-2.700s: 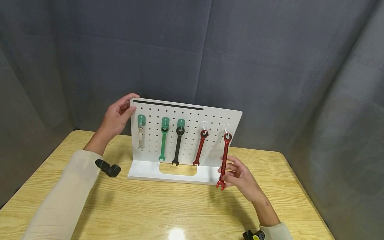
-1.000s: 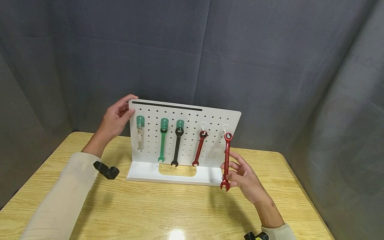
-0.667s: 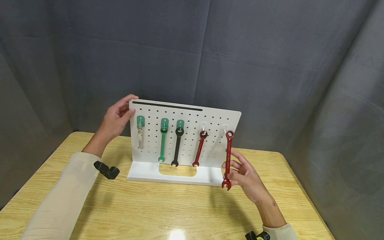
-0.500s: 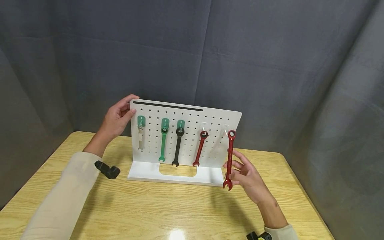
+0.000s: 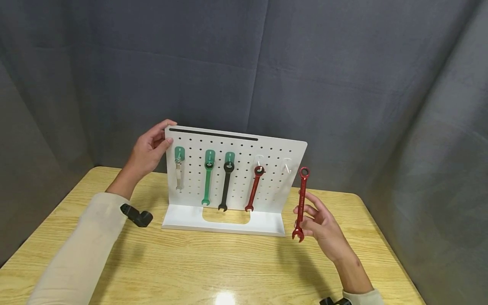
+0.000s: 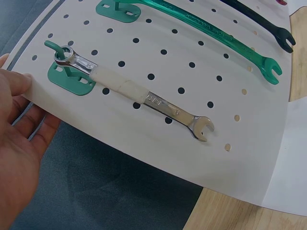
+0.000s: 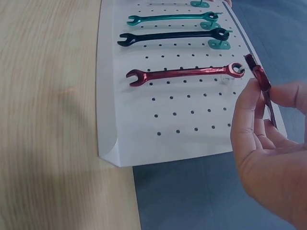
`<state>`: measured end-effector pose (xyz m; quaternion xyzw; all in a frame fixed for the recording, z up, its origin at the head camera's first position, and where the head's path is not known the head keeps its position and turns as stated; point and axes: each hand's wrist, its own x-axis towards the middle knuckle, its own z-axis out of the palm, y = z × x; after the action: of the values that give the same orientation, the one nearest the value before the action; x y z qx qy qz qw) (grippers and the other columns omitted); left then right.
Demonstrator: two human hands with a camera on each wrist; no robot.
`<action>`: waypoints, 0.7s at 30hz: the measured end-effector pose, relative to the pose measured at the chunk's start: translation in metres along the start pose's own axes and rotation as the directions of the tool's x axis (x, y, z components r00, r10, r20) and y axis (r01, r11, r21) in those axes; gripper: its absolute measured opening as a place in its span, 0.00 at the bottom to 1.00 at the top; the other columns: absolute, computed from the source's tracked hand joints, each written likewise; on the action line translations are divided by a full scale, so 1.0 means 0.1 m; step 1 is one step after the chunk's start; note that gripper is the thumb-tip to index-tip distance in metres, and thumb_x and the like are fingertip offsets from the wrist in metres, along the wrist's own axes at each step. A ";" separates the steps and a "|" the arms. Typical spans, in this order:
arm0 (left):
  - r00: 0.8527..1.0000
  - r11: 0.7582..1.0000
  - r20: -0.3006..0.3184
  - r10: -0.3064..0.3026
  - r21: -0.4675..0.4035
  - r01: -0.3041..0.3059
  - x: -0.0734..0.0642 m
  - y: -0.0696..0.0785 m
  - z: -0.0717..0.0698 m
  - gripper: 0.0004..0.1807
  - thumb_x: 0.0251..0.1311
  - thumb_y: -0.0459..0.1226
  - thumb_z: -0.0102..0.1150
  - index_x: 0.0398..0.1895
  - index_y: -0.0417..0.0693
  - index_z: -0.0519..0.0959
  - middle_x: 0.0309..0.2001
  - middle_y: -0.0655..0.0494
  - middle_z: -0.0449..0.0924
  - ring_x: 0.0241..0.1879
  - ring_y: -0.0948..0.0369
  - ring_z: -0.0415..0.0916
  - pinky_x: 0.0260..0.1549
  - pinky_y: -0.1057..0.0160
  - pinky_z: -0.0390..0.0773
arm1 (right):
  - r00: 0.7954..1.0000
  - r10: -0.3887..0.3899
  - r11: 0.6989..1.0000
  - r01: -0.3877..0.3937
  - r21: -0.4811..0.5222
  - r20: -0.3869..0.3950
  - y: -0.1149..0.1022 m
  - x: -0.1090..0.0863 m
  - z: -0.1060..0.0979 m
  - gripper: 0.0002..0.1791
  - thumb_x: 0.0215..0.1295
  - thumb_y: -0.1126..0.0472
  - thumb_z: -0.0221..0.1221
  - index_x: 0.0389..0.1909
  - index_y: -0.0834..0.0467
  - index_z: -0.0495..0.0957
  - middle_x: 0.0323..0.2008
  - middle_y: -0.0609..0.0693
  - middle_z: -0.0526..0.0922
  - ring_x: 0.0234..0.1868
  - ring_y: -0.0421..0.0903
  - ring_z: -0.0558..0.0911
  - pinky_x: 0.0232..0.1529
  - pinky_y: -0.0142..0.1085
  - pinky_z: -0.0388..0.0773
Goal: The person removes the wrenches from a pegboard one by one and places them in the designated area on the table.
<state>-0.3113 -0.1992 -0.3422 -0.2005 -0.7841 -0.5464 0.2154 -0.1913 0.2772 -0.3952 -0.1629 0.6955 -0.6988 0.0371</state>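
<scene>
While the left hand point(image 5: 148, 151) is gripping the white board point(image 5: 278, 199), the right hand point(image 5: 322, 228) is pinching a red wrench point(image 5: 302, 203) just right of it — a loose pinch could be dropping the wrench onto the table point(image 5: 228, 267).

I can read no text, brand or number with certainty. Marking locations: the red wrench point(image 5: 302, 203), at 4 o'clock in the head view, carries small lettering along its length; the silver wrench point(image 6: 158, 103), central in my left wrist view, carries raised characters toward 4 o'clock; the green wrench point(image 6: 206, 29), at 1 o'clock there, carries faint embossing. All illegible.
</scene>
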 end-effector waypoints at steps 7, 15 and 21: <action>1.000 1.000 0.001 -0.002 0.012 0.002 -0.01 0.01 0.01 0.23 0.76 0.31 0.55 0.71 0.51 0.72 0.46 0.44 0.79 0.40 0.54 0.73 0.37 0.65 0.72 | 0.999 0.035 0.999 -0.036 -0.030 -0.028 0.05 -0.05 -0.06 0.40 0.68 0.77 0.55 0.79 0.59 0.55 0.52 0.54 0.79 0.37 0.45 0.83 0.37 0.44 0.85; 1.000 1.000 -0.004 -0.006 0.003 0.006 -0.02 0.02 0.01 0.23 0.76 0.30 0.55 0.71 0.50 0.72 0.47 0.44 0.80 0.41 0.55 0.75 0.39 0.66 0.73 | 0.996 0.086 0.995 -0.087 -0.038 -0.034 0.13 -0.08 -0.14 0.41 0.68 0.77 0.56 0.79 0.59 0.53 0.54 0.59 0.73 0.38 0.43 0.83 0.38 0.42 0.84; 1.000 1.000 -0.006 0.005 0.007 -0.005 -0.02 0.00 0.01 0.23 0.76 0.30 0.54 0.71 0.50 0.72 0.46 0.44 0.80 0.40 0.54 0.74 0.38 0.67 0.72 | 0.993 0.118 0.993 -0.118 0.001 0.002 0.21 -0.09 -0.22 0.41 0.69 0.76 0.55 0.80 0.61 0.50 0.54 0.60 0.70 0.38 0.43 0.82 0.39 0.41 0.84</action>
<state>-0.3097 -0.1986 -0.3434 -0.2000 -0.7848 -0.5440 0.2196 -0.1931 0.3006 -0.4170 -0.1219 0.7036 -0.6956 0.0791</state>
